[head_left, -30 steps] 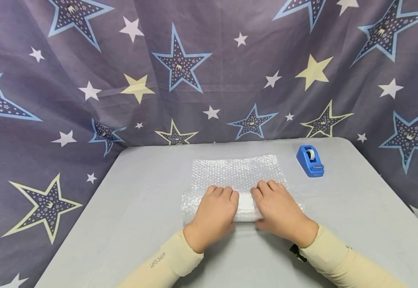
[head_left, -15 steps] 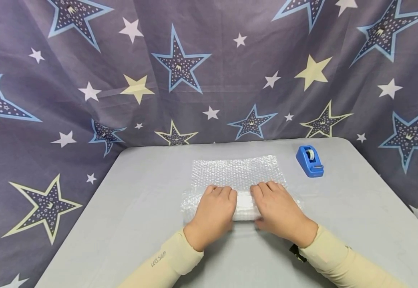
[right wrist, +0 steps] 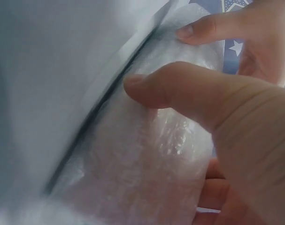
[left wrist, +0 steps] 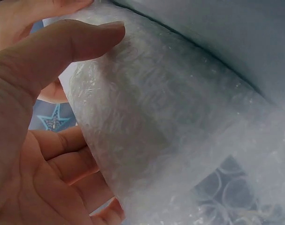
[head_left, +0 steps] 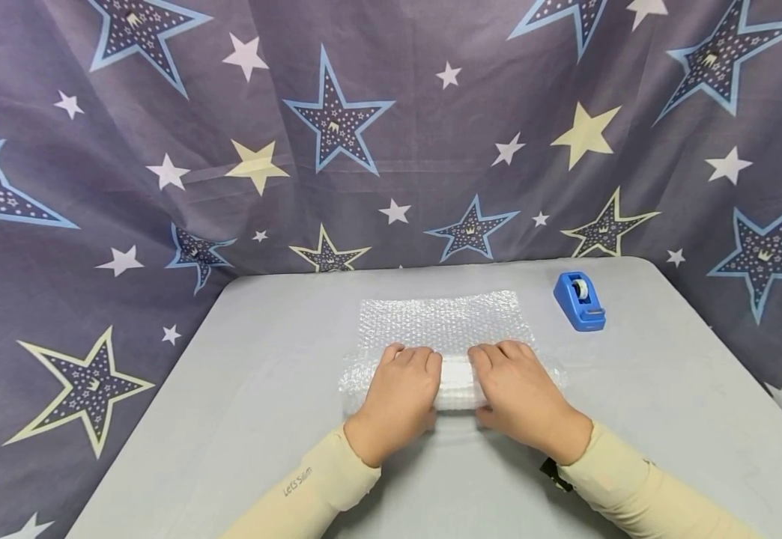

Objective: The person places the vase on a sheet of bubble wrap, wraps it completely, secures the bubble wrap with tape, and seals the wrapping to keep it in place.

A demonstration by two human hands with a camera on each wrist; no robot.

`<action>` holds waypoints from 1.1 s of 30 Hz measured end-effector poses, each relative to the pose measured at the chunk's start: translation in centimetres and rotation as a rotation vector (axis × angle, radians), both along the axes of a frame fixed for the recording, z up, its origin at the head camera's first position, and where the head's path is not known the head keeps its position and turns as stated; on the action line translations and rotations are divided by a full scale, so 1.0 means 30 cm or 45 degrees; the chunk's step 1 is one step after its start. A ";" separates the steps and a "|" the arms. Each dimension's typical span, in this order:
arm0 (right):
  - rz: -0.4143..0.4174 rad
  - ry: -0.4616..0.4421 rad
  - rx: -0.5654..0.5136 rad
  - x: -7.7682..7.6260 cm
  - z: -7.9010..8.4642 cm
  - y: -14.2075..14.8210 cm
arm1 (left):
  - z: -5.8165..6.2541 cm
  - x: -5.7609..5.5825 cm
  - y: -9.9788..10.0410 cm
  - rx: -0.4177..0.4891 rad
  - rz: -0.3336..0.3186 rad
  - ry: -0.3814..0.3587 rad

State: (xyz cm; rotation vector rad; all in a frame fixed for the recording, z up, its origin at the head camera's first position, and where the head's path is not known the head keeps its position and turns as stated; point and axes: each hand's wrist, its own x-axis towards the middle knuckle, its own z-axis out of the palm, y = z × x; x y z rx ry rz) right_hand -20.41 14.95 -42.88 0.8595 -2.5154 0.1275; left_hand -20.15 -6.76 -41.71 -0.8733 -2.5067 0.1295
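A sheet of clear bubble wrap (head_left: 441,322) lies flat in the middle of the table, its near part wound into a thick roll (head_left: 457,385). My left hand (head_left: 401,397) grips the roll left of centre, thumb on the near side and fingers curled over the top. To its right, my right hand (head_left: 522,393) holds the roll the same way. In the left wrist view, the thumb presses the cloudy bubble wrap (left wrist: 133,103) while the fingers reach round the far side. The right wrist view shows both thumbs on the roll (right wrist: 147,140). Whatever is inside the roll is hidden by the layers.
A blue tape dispenser (head_left: 580,302) with a roll of tape stands at the back right of the grey-white table (head_left: 263,359). Behind the table hangs a dark curtain (head_left: 418,150) printed with stars.
The roll and both hands have stayed almost in place; the hands' fingertips have shifted very slightly, and the roll's near edge has crept a little away from me.
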 end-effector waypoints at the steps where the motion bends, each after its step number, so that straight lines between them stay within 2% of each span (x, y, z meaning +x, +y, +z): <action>1: 0.000 -0.003 -0.002 0.000 0.000 0.000 | -0.001 -0.001 -0.001 0.002 -0.001 -0.003; 24: -0.015 -0.045 -0.013 -0.010 -0.011 0.004 | -0.012 -0.022 -0.011 0.031 0.025 -0.129; 33: -0.023 -0.050 0.005 -0.015 -0.007 0.009 | -0.018 -0.029 -0.015 0.016 0.020 -0.143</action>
